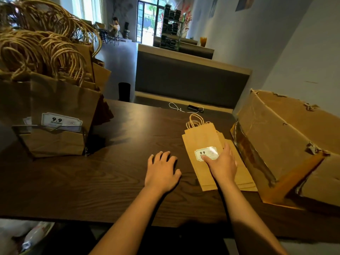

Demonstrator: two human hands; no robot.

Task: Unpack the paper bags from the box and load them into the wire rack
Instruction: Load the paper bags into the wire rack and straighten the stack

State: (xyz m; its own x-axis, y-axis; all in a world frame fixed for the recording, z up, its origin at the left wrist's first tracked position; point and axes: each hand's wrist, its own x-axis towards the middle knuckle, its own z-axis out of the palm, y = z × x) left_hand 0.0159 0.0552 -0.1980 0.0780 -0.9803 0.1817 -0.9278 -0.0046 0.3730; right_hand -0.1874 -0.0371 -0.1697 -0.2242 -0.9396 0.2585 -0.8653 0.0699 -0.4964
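two hands lie on a dark wooden table (92,181). the left hand (161,172) is flat on the bare wood, fingers straight and a little spread, holding nothing. the right hand (223,162) is just beside it, at 3 o'clock from it, and rests palm down on a small stack of flat bags (204,144). its fingers are stretched out, not curled, and the thumb tip touches the white label (204,153) with "9.9" on the top bag. the stack lies flat on the table with the twisted handles (196,121) pointing to 12 o'clock.

at 3 o'clock from the stack, close beside it, stands the box (287,144), a worn cardboard carton with torn edges. whether the stack touches it i cannot tell.

well apart, at 9 o'clock from the hands, stands the rack (49,129) on the table's left part. it is full of upright bags with many handles rising above them; the front bag has the same "9.9" label, and the wire rim crosses just under it.

at 12 o'clock from the stack, near the far table edge, lie a white cord (176,107) and a small black thing (193,108). behind the table is a grey bench back (189,81).
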